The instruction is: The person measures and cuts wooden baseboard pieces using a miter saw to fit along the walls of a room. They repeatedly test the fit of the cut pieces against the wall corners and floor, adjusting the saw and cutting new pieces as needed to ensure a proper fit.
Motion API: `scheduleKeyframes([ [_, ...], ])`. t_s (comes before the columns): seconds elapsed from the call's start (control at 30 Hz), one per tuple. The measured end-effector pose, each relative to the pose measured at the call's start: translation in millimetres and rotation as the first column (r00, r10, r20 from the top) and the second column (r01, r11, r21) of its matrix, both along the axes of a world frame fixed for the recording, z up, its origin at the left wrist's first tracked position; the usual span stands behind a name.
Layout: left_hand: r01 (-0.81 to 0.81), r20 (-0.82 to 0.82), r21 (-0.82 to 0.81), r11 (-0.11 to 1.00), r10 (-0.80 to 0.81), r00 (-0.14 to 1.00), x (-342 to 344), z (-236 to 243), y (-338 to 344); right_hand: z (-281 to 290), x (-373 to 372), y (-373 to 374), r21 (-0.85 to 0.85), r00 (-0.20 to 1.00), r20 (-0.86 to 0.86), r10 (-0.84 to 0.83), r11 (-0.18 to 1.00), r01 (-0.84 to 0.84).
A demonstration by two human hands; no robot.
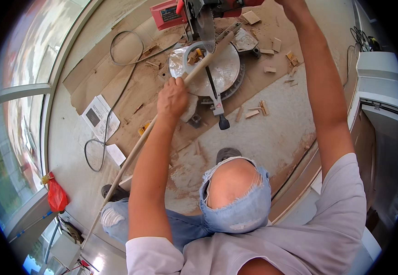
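A long wooden rod [162,120] runs from lower left to the miter saw [210,59] at top centre, the left hand [172,97] closed around it. The right hand [290,5] reaches the top edge, its grip impossible to tell. Offcuts [258,110] and sawdust litter cardboard [130,82] on the floor [272,137]; windows [20,91] line the left.

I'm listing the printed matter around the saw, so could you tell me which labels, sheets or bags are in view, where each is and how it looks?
Label: on the red saw housing, top centre; dark rectangle.
Leaflet: flat on the floor left of the left hand; white, grey print, one dark block.
White sheet: floor, below the leaflet; small, plain.
Red bag: by the window frame, lower left; crumpled plastic.
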State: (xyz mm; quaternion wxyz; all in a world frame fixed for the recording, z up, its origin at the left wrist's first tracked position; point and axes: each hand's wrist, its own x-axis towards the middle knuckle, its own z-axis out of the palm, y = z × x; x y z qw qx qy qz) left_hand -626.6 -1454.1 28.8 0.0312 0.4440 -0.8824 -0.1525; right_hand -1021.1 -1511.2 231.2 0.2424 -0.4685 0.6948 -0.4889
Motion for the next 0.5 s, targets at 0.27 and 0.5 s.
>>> scheduleKeyframes([
  [0.27, 0.007, 0.003, 0.045, 0.999, -0.008, 1.0, -9.9, 10.3, -3.6, 97.1, 61.0, -80.5, 0.251, 0.76, -0.607, 0.233, 0.963, -0.095],
  [0.5, -0.012, 0.034, 0.068, 0.998, 0.01, 0.999, -21.4, 12.2, -5.7, 84.3, 64.9, -57.0, 0.237, 0.89, -0.41, 0.201, 0.965, -0.109],
])
